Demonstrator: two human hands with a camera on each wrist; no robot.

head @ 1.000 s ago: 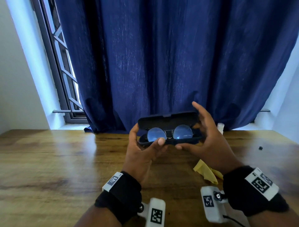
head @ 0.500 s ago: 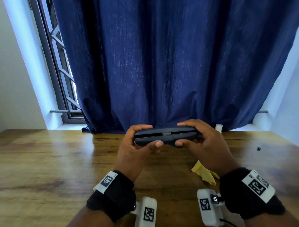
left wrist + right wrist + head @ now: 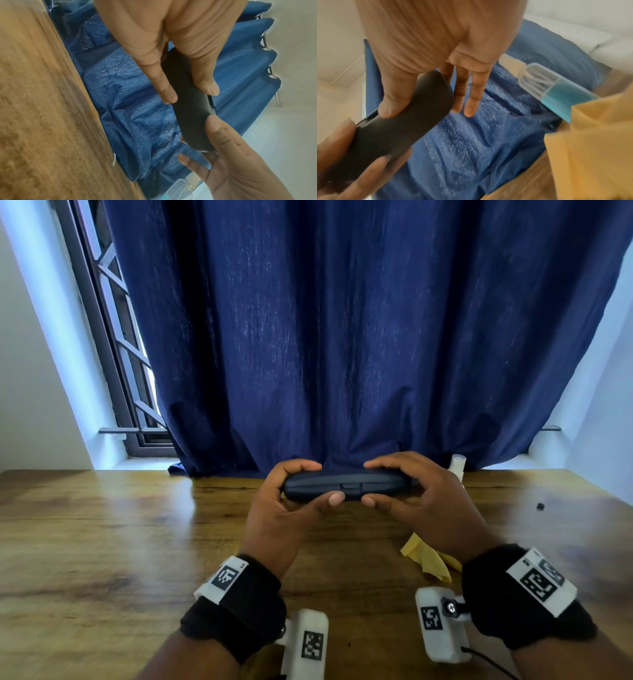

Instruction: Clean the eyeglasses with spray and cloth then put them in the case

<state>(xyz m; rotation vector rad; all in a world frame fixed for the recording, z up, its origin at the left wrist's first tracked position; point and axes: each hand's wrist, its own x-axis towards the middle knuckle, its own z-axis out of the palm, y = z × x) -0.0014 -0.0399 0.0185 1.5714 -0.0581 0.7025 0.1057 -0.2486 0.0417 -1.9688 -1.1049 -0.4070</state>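
- Head view: dark eyeglass case [image 3: 346, 485] held above the wooden table [image 3: 102, 542], lid down, seam and small front latch facing the camera. Glasses not visible, so presumably inside; cannot confirm from these frames.
- Case's long axis runs 9 to 3 o'clock, roughly level, just in front of the blue curtain [image 3: 342, 337].
- Left hand [image 3: 284, 508] grips the 9 o'clock end: fingers curled over the top, thumb pressed on the front edge near the latch.
- Right hand [image 3: 421, 501] grips the 3 o'clock end the same way, thumb tip close to the left thumb, the latch between them.
- Left wrist view: thumb and a finger pinch the case [image 3: 190, 108] across its thickness. Thin line along the seam at the far edge; whether it is fully snapped, cannot tell.
- Right wrist view: thumb lies on the case [image 3: 399, 128]; the other fingers extend behind it, contact partly hidden.
- Spray bottle [image 3: 556, 88], blue liquid, stands at about 1 o'clock from the right hand, near the curtain. Yellow cloth [image 3: 428, 559] lies on the table at 5 o'clock from the case, under the right wrist.
- Judgement: closing step at or near its end. Both hands equally near, one at each end, so pressing shut or setting down goes straight toward 6 o'clock, axis kept level.
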